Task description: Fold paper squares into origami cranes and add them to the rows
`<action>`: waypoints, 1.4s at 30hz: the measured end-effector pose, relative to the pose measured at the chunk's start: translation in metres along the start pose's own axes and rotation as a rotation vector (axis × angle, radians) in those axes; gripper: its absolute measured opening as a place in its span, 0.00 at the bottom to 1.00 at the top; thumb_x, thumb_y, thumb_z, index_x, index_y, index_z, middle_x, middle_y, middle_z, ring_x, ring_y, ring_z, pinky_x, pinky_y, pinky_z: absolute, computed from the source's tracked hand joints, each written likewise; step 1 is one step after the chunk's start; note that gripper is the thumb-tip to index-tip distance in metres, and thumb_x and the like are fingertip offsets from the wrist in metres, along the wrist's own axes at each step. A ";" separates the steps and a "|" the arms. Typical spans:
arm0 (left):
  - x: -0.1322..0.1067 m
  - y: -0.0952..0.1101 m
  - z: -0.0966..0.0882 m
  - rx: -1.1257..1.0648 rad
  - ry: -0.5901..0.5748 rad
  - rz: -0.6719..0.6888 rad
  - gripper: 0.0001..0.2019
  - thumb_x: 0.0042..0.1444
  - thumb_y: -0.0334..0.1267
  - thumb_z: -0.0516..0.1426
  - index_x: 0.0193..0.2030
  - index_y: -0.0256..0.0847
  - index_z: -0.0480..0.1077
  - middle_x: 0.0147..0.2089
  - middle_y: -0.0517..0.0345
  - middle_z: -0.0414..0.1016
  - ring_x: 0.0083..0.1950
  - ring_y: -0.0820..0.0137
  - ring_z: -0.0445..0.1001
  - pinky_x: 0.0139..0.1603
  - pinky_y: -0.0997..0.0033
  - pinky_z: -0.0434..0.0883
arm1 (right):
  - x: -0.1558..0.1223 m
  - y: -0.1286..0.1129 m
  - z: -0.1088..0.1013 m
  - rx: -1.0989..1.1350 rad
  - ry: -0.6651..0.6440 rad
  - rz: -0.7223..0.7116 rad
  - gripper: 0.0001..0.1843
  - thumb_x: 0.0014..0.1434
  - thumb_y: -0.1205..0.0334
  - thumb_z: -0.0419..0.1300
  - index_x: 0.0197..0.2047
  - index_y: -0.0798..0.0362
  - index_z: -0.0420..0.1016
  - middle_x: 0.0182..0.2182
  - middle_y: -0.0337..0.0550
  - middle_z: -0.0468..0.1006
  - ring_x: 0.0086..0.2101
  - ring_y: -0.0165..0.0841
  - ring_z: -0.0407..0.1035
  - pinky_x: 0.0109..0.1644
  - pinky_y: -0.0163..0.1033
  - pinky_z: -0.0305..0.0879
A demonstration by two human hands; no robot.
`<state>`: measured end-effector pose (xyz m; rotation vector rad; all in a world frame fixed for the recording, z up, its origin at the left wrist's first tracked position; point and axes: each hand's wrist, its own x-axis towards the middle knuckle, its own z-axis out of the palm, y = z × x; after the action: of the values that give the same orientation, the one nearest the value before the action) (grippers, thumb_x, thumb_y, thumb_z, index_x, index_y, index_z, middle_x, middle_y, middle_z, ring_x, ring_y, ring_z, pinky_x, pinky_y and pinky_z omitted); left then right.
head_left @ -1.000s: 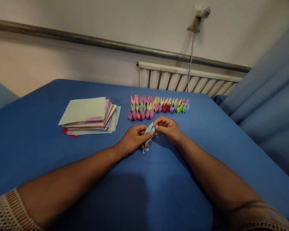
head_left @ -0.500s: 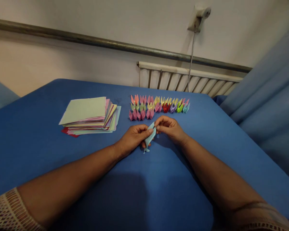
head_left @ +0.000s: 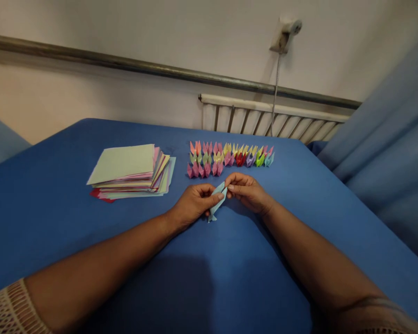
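Observation:
A folded piece of light blue paper [head_left: 217, 204] is held just above the blue table, tilted, with its narrow end pointing down toward me. My left hand [head_left: 195, 204] pinches its middle between thumb and fingers. At the upper right end of the paper, my right hand [head_left: 246, 191] closes thumb and index finger on its tip. Part of the folds is hidden behind my left fingers. Just beyond my hands, small folded paper cranes [head_left: 205, 170] of several colours stand in rows.
To the left lies a stack of coloured paper sheets [head_left: 125, 160] on the blue table [head_left: 153, 287]. Behind the table are a radiator [head_left: 251, 111], a metal pipe [head_left: 153, 68] and a wall socket with a plug [head_left: 282, 39]. A blue curtain [head_left: 390, 144] hangs at the right.
My right thumb and index finger have come onto the upper tip of the light blue paper. The whole scene sits slightly lower in view.

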<state>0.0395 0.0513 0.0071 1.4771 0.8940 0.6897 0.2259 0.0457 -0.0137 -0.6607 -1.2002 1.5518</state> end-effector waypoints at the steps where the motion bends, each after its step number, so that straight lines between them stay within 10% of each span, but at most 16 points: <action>1: 0.000 0.000 0.000 0.008 0.013 0.008 0.13 0.50 0.45 0.61 0.29 0.36 0.69 0.20 0.66 0.66 0.17 0.80 0.62 0.18 0.81 0.62 | 0.001 0.001 0.002 0.001 0.019 -0.001 0.08 0.50 0.61 0.68 0.33 0.54 0.75 0.25 0.36 0.74 0.24 0.24 0.66 0.30 0.31 0.62; 18: -0.004 -0.001 -0.007 0.530 0.347 0.298 0.09 0.53 0.43 0.59 0.30 0.40 0.74 0.26 0.63 0.72 0.27 0.75 0.65 0.27 0.77 0.61 | 0.009 0.011 0.041 -0.236 0.395 -0.136 0.11 0.46 0.57 0.67 0.27 0.53 0.70 0.20 0.33 0.71 0.20 0.24 0.62 0.25 0.32 0.59; 42: -0.002 -0.004 -0.010 0.695 0.356 0.346 0.09 0.55 0.43 0.57 0.31 0.40 0.71 0.28 0.61 0.72 0.29 0.72 0.68 0.29 0.75 0.62 | 0.008 0.013 0.046 -0.210 0.445 -0.133 0.10 0.47 0.56 0.65 0.27 0.52 0.71 0.22 0.34 0.72 0.23 0.26 0.66 0.29 0.33 0.64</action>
<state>0.0289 0.0547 0.0042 2.2049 1.2409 0.9743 0.1782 0.0366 -0.0081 -0.9845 -1.0472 1.1007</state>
